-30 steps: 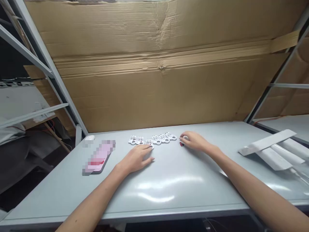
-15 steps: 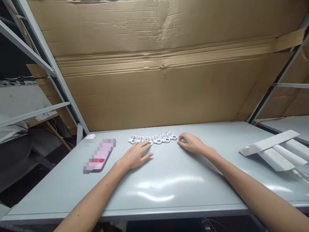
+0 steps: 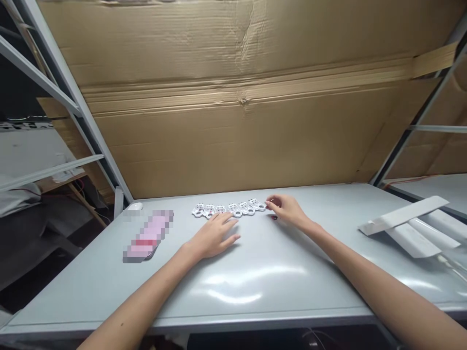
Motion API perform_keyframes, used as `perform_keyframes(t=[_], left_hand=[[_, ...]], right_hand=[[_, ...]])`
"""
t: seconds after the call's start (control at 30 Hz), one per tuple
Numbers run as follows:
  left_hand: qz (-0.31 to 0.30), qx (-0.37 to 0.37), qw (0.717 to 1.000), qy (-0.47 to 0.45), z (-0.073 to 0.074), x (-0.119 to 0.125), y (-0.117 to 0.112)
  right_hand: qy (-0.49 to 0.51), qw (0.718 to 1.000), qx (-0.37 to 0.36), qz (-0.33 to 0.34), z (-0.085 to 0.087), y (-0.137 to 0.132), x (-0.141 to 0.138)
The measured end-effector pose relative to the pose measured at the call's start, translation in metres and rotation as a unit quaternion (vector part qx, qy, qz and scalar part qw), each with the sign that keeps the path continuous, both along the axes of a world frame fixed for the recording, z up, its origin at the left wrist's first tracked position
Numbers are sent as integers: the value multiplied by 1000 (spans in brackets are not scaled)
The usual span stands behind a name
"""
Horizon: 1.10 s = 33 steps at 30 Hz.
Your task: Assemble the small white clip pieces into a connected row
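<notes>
Two bare forearms reach in over the near edge of the pale grey bench (image 3: 233, 324), with both hands around its middle. The left hand (image 3: 213, 236) lies open, palm down, gripping nothing visible, and its spread fingertips (image 3: 228, 218) overlap the near side of a row of six white plastic pieces (image 3: 228, 210). The flat, holed pieces lie side by side across the bench, closer to its far edge. The right hand (image 3: 286, 210) is at the row's right end, its fingers curled in a loose pinch; whether they hold anything cannot be told. Just below them lies a small red-and-black part (image 3: 274, 217). Left of the row, a pixelated pink-and-red flat object (image 3: 148, 236) lies slanted, with a white computer mouse (image 3: 135, 206) beyond it near the far left corner. Long white tubes (image 3: 414, 228) are heaped toward the right edge. Past the far edge stands a corrugated cardboard sheet (image 3: 233, 97) against a grey metal shelf frame (image 3: 62, 92).
</notes>
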<state>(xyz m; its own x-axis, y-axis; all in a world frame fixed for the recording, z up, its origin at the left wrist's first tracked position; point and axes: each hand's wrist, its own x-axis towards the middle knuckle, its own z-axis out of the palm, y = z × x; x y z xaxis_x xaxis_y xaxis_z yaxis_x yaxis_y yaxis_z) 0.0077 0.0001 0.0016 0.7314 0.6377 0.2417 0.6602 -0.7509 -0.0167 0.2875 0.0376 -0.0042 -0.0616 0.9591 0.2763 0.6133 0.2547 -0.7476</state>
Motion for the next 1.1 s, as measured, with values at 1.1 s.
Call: perform_keyframes(t=[1.1], left_hand=[[48,15,994,-102,-2,9,4]], right_hand=[[278,951,-92,96,-2,-21,-39]])
